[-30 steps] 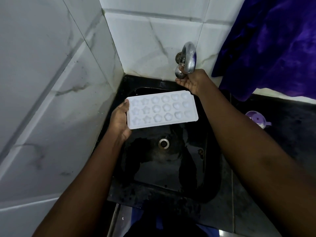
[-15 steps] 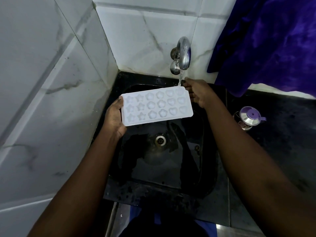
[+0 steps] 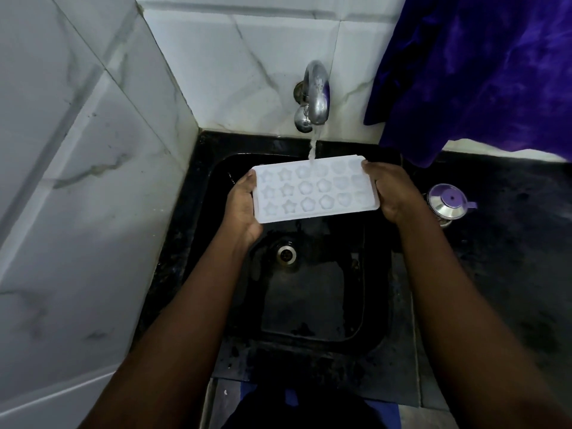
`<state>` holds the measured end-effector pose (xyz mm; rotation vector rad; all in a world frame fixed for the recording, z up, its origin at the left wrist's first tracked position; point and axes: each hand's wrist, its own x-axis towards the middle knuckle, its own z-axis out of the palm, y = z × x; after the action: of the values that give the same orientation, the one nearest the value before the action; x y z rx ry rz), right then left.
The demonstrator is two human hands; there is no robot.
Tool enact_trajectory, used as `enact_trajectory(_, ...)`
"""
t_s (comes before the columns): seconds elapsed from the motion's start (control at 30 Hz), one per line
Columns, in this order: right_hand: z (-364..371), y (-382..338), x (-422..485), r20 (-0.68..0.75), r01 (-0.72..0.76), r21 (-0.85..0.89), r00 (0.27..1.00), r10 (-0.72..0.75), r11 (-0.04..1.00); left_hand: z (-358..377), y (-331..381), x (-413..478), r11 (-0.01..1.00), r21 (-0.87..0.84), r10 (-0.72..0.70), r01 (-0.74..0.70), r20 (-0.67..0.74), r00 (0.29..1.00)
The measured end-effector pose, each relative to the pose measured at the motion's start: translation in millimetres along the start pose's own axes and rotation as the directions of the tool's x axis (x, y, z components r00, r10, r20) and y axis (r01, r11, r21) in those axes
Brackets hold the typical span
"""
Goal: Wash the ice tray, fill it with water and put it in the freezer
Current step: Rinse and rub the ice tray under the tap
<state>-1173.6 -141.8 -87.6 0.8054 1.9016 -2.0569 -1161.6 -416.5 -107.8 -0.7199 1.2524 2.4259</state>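
Observation:
A white ice tray with star, flower and heart moulds is held level over the black sink. My left hand grips its left end and my right hand grips its right end. A metal tap on the tiled back wall runs a thin stream of water onto the tray's far row, near the middle. The freezer is out of view.
White marble-look tiles close in the left side and the back. A purple cloth hangs at the upper right. A steel pot with a purple lid stands on the dark counter right of the sink. The drain lies below the tray.
My right hand left the tap and took hold of the tray's right end. Water now runs from the tap, and the tray has shifted right under the stream.

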Motion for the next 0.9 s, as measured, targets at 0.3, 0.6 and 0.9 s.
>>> enact_trajectory(0.3,-36.7,-18.2,3.5,-0.229,0.139,-0.165,0.957,-0.175,0.976,48.2,-23.9,12.6,0.999,-0.025,-0.030,0.033,0.090,0.995)
enact_trajectory(0.6,-23.6,-32.7,4.3,-0.254,0.206,-0.136,0.938,-0.235,0.969,43.3,-17.7,6.9,1.000,-0.019,-0.013,0.015,0.079,0.997)
enact_trajectory(0.9,55.7,-35.6,13.5,-0.099,0.259,-0.097,0.958,-0.268,0.961,-2.0,41.2,-1.1,0.994,-0.106,0.024,-0.011,0.118,0.993)
